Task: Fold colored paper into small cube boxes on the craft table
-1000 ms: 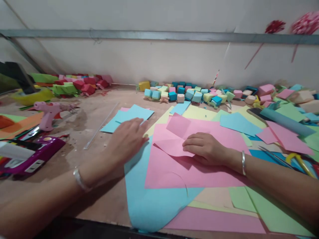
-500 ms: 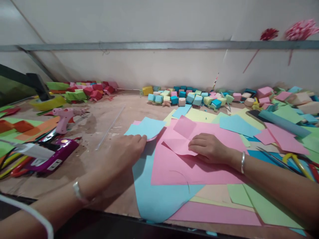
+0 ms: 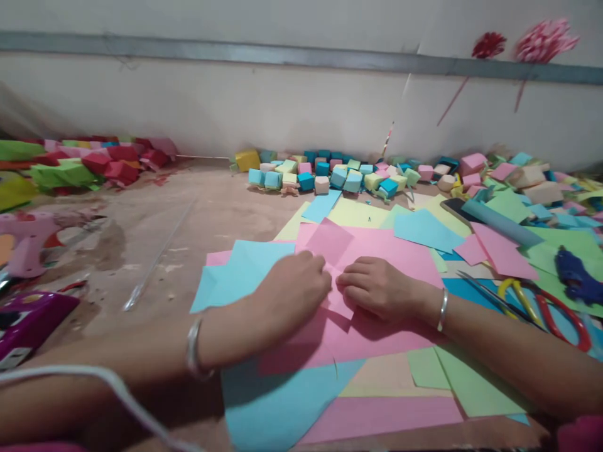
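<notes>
1. The table (image 3: 226,201) lies beneath both the left hand (image 3: 296,282) and the right hand (image 3: 377,285), stretching away past the fingers.
2. On it, directly under the hands, is the large pink sheet (image 3: 377,242); it reaches beyond the fingertips and out behind the right wrist.
3. The large blue sheet (image 3: 282,395) sticks out from under it on the near side of the left hand.
4. The loose blue sheets (image 3: 254,257) lie just left of the left hand, partly hidden by it. Half a second ago its fingers were at their edge; now it has left them and crossed over to the right hand.
5. The left hand is curled, fingertips pointing down at the folded pink piece (image 3: 340,304). Its thumb is hidden, so whether it pinches the paper or only presses on it, I cannot tell.
6. The right hand has stayed with that piece, its fingers drawn together over the edge with little gap showing, and it appears to have hold of it.
7. The folded pink piece sits between the two hands, on the large pink sheet. With both hands now at it, the work seems to have narrowed to this one paper.
8. Smallest, a thin strand (image 3: 336,367) lies on the near side of the hands; what it is made of is unclear.
</notes>
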Demonstrator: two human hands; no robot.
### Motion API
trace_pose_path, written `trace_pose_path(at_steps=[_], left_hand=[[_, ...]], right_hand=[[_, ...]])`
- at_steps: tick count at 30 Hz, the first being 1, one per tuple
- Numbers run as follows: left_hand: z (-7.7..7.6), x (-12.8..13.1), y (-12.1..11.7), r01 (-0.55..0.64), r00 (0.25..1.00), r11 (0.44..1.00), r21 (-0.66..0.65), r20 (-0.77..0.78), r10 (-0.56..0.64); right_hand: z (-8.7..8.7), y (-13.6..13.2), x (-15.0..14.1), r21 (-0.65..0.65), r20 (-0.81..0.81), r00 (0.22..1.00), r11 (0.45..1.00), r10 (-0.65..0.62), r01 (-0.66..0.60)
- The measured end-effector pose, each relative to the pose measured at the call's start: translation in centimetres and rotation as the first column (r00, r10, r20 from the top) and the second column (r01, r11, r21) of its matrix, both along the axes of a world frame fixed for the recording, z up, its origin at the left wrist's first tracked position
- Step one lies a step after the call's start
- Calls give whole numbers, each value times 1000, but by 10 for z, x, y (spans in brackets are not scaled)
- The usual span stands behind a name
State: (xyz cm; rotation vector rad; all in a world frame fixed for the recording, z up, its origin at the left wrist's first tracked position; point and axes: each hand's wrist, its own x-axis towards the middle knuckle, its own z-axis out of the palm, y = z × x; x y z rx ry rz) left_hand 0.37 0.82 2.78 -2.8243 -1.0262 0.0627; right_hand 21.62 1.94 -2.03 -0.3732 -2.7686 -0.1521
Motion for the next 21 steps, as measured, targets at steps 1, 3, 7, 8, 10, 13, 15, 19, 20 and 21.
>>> trace_pose_path(at_steps=[1,3,7,8,10,13,15,19,20,21], left_hand=[[-11,0,-9,78,997,997,11,-22,-78],[-30,-4,-28,136,990,991,-5,-26,-137],[-43,-10,-51,166,986,976,142,-41,-162],[-43,-10,-53,174,985,970,172,-34,-171],[-40,-12,-54,176,984,961,215,-26,-174],[-38,-15,-51,148,989,968,204,-25,-146],[-41,-16,-49,150,989,979,142,-15,-149],[-46,-16,-46,166,983,981,100,59,-172],[-47,-16,-46,164,983,980,115,67,-172],[-47,-16,-46,162,982,978,133,72,-172]], right_hand=[[0,0,0,-32,3,1000,999,-5,5],[0,1,0,-123,-10,1000,992,-16,15],[-4,12,5,-312,-109,994,949,10,-43],[-5,15,6,-356,-140,990,932,23,-72],[-8,20,8,-440,-195,980,891,25,-111],[-7,20,6,-523,-247,967,849,-68,-74],[-3,14,2,-542,-218,960,840,-175,30],[9,-1,-7,-496,-10,920,801,-393,337],[10,-4,-9,-473,24,910,797,-415,376],[10,-7,-10,-455,40,903,797,-427,397]])
